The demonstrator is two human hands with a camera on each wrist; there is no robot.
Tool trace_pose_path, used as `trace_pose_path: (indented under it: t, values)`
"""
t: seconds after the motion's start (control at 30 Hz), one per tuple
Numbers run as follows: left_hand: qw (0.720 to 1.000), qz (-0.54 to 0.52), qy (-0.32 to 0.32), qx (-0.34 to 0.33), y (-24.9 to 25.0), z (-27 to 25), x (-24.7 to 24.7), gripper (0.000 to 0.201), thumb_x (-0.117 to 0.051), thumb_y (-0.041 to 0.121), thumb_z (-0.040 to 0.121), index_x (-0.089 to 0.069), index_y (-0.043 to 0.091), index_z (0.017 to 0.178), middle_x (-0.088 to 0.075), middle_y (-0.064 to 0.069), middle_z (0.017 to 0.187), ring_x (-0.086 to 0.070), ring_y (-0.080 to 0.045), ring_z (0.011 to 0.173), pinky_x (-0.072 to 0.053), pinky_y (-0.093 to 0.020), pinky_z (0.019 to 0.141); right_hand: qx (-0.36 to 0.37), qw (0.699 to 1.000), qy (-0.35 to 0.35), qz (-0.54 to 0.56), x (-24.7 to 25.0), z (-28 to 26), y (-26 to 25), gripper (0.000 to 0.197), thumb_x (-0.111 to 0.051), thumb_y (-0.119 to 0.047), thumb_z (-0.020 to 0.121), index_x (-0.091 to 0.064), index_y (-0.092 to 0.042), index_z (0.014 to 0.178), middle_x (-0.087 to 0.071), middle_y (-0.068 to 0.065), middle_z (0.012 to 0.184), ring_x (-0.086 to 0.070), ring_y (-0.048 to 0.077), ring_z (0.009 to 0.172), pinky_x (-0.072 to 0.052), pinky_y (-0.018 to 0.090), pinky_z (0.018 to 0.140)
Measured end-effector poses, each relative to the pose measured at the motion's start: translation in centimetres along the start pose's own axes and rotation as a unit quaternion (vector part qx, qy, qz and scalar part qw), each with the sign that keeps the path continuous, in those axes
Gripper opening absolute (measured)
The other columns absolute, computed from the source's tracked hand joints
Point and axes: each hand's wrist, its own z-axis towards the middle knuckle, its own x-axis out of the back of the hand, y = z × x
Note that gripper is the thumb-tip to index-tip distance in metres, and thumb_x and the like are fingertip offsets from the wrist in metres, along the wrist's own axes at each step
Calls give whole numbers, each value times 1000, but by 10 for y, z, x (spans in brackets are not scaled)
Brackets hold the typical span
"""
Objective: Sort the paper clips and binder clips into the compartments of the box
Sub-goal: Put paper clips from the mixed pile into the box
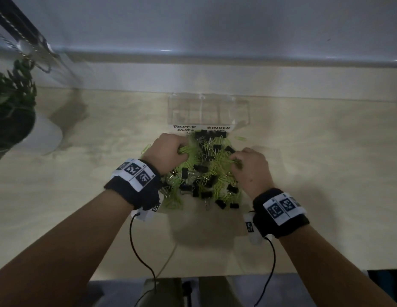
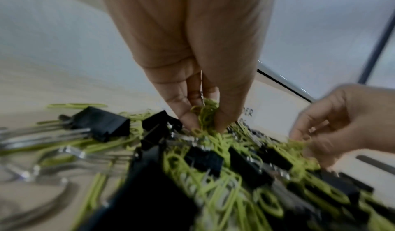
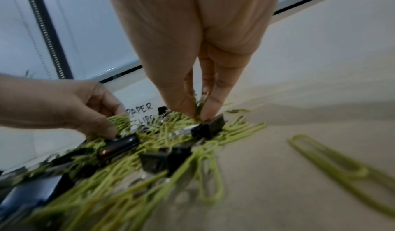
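A mixed pile (image 1: 204, 171) of green paper clips (image 2: 215, 189) and black binder clips (image 2: 100, 125) lies on the wooden table, just in front of a clear compartment box (image 1: 208, 111) with paper labels "PAPER CLIPS" and "BINDER CLIPS" (image 1: 202, 128). My left hand (image 1: 168, 151) is on the pile's left side and pinches a bunch of green paper clips (image 2: 205, 114). On the pile's right side my right hand (image 1: 248, 167) pinches a few green paper clips (image 3: 199, 108) next to a black binder clip (image 3: 210, 126).
A potted plant (image 1: 11, 103) in a white pot stands at the far left of the table. A loose green paper clip (image 3: 333, 165) lies right of the pile. Wrist cables hang over the table's near edge (image 1: 215, 274). The wall ledge runs behind the box.
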Motion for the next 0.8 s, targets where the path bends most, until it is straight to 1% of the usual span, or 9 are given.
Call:
trace_pose_path:
  t: [0.07,0.17,0.23,0.4,0.47,0.53,0.63,0.73,0.8]
  values:
    - [998,-49,-4,29,-6,-1,5,22,-68,17,81,-58,-1,74,-48,-4,64,-42,-16,57,-36,-27,59,-11,998,3,59,5,-2,7,17,-65,-2,80,-73,-12,92,-68,4,84,-62,16,68,-55,26,69]
    - [988,-149,1,41,-10,-3,16,19,-72,23,80,-66,6,87,-56,4,80,-54,-7,70,-43,-23,70,-98,971,-14,216,14,-6,10,18,-70,-1,78,-74,-18,84,-72,-3,81,-66,6,68,-51,10,64]
    - [978,-205,12,46,-7,-3,27,30,-73,25,78,-67,11,103,-63,9,97,-61,-6,89,-46,-21,81,-124,943,-21,309,22,-8,7,19,-72,2,76,-74,-17,80,-73,0,76,-67,9,65,-51,13,63]
    - [962,-258,88,7,6,11,55,17,-72,23,79,-69,14,93,-73,-6,87,-69,-23,81,-56,-41,82,-111,914,-23,390,46,8,-21,17,-76,3,71,-74,-8,84,-74,6,75,-69,16,67,-56,22,66]
    - [968,-209,138,-3,13,23,59,12,-70,22,81,-69,14,90,-72,-7,85,-68,-24,79,-56,-40,80,-85,915,-26,393,54,21,-39,18,-76,1,71,-74,-9,86,-75,5,79,-71,20,72,-57,25,70]
    - [974,-146,171,-15,21,35,60,14,-68,22,83,-70,13,93,-72,-4,86,-66,-18,77,-54,-29,76,-51,921,-20,385,59,37,-58,17,-75,0,73,-72,-6,89,-75,7,82,-71,19,75,-56,21,68]
    - [986,-58,155,-24,26,48,56,12,-67,18,83,-69,9,92,-69,-5,84,-60,-17,75,-41,-21,67,10,941,8,337,56,66,-84,13,-73,-2,74,-72,-9,85,-73,1,81,-70,14,73,-54,20,68]
    - [990,-32,139,-9,18,48,54,16,-69,17,79,-64,2,82,-67,-11,82,-60,-25,75,-49,-35,70,58,969,44,236,36,94,-98,13,-72,-5,75,-74,-16,81,-72,-1,78,-65,7,66,-54,17,69]
    - [985,-75,158,-2,10,41,58,25,-72,18,77,-67,4,97,-70,-12,94,-65,-23,86,-53,-39,82,87,986,38,138,23,103,-104,14,-68,-5,78,-74,-16,85,-72,-1,82,-59,-2,64,-48,6,66]
